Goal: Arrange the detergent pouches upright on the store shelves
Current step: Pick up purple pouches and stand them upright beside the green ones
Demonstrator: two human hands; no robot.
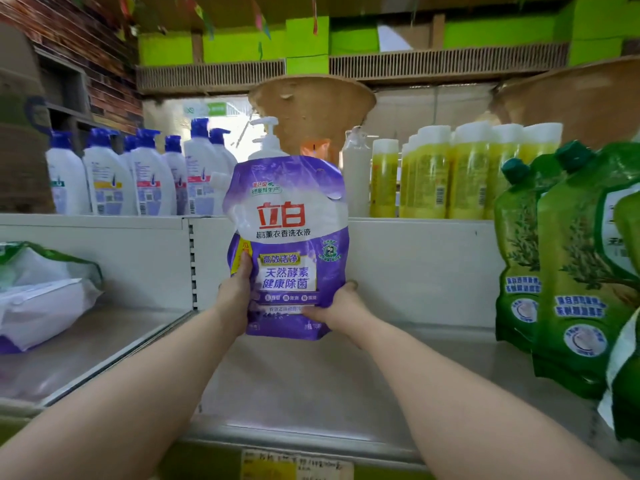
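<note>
Both hands, the left hand (pixel 239 289) and right hand (pixel 337 308), clasped the glossy purple-and-white soft plastic detergent pouch (pixel 287 244) low by its flanks, upright above the pale metal shelf (pixel 311 382) (likely heavy, saggy and slippery, best supported near the base).

Two bare forearms reach in from the frame's 7 and 5 o'clock corners. No sleeves, watch, bracelets or gloves show on either arm. The left hand (pixel 239 292) and the right hand (pixel 341 308) are bare, without visible rings. The fingernails that show are short and unpainted.
</note>
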